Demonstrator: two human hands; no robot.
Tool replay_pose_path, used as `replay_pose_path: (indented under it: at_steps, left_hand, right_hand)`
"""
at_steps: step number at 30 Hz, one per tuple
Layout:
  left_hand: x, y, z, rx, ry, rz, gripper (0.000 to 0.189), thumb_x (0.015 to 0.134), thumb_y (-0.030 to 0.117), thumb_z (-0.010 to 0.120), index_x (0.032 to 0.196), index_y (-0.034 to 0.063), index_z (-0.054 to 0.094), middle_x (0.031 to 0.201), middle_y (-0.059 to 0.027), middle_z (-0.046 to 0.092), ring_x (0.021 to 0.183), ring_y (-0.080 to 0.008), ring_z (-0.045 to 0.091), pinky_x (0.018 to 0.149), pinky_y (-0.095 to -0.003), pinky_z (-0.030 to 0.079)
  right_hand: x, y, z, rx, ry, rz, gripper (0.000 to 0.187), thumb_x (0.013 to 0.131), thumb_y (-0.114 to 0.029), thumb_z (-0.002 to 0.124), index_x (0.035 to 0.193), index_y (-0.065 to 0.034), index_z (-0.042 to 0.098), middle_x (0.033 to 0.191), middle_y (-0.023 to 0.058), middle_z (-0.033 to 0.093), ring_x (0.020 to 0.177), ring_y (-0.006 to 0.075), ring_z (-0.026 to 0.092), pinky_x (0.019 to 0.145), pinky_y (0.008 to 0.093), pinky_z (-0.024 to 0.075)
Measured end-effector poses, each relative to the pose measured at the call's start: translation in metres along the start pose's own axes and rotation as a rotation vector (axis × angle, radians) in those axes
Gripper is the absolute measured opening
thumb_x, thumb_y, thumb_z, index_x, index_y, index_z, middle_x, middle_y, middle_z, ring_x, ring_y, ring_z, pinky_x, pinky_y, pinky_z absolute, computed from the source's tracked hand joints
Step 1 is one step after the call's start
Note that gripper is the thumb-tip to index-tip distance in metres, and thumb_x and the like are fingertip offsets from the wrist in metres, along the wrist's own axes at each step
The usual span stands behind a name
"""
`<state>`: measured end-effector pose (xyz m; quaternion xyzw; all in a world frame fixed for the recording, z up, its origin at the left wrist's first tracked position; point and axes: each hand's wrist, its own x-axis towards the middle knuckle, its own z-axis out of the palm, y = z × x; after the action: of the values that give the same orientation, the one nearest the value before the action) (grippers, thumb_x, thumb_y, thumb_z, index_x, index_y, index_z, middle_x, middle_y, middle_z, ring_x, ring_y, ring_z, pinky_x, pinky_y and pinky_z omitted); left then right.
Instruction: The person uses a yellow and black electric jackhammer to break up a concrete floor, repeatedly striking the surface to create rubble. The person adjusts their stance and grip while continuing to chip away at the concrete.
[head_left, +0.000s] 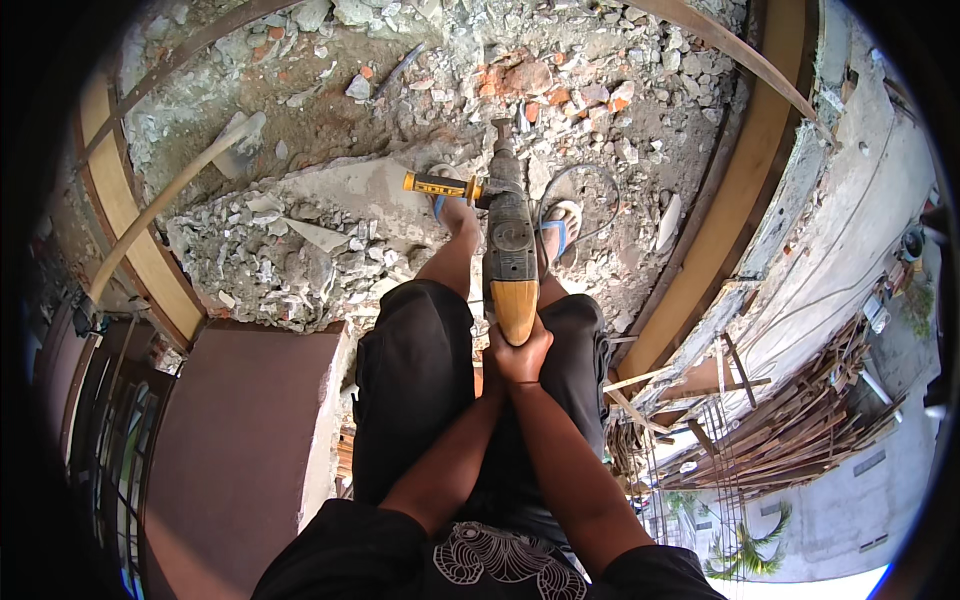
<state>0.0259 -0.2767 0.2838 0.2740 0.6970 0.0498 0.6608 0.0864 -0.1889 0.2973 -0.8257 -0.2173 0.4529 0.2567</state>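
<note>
A black and yellow demolition hammer (513, 240) lies between my knees, its chisel end pointing away from me over the rubble. Both hands meet at its rear end: my right hand (527, 352) is wrapped around the rear handle, and my left hand (493, 364) is beside it, gripping the same place, partly hidden by the tool and the other hand. The yellow and black side handle (442, 185) sticks out to the left with no hand on it. A dark power cable (616, 191) loops beside the tool, near my sandalled foot (564, 223).
Broken concrete and brick rubble (525, 79) covers the floor. A hoe (176, 184) with a wooden handle lies at left. Yellowish beams (716, 225) run along both sides. At right, beyond the edge, are a drop, upright rebar (724, 480) and a timber pile (802, 427) below.
</note>
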Motion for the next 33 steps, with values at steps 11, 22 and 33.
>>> replay_pose_path:
  at_steps: [11,22,33]
  left_hand:
    - [0.064,0.205,-0.032,0.15,-0.007,0.453,0.073,0.081,0.024,0.075,0.134,-0.0052,0.036,0.103,-0.0312,0.068,0.102,-0.0481,0.065,0.088,-0.0512,0.052]
    - [0.043,0.239,-0.051,0.185,-0.029,0.39,0.068,0.078,0.026,0.077,0.124,-0.0035,0.036,0.088,-0.0323,0.067,0.086,-0.0514,0.066,0.078,-0.0562,0.054]
    - [0.02,0.158,-0.043,-0.007,0.011,0.3,0.053,0.08,0.023,0.077,0.117,0.0017,0.047,0.087,-0.0272,0.068,0.086,-0.0462,0.067,0.071,-0.0531,0.051]
  right_hand:
    - [0.121,-0.143,-0.024,0.181,-0.073,0.207,0.027,0.073,-0.013,0.07,0.091,0.0074,0.069,0.077,0.0113,0.069,0.066,0.0165,0.064,0.061,0.0328,0.0514]
    - [0.116,-0.176,-0.03,-0.083,-0.074,0.315,0.025,0.073,-0.016,0.069,0.084,0.0067,0.068,0.074,0.0127,0.069,0.067,0.0193,0.066,0.063,0.034,0.0518]
    - [0.059,-0.1,-0.01,0.007,0.012,0.335,0.019,0.073,-0.01,0.067,0.079,0.0073,0.064,0.068,0.0118,0.066,0.064,0.017,0.063,0.06,0.0366,0.0486]
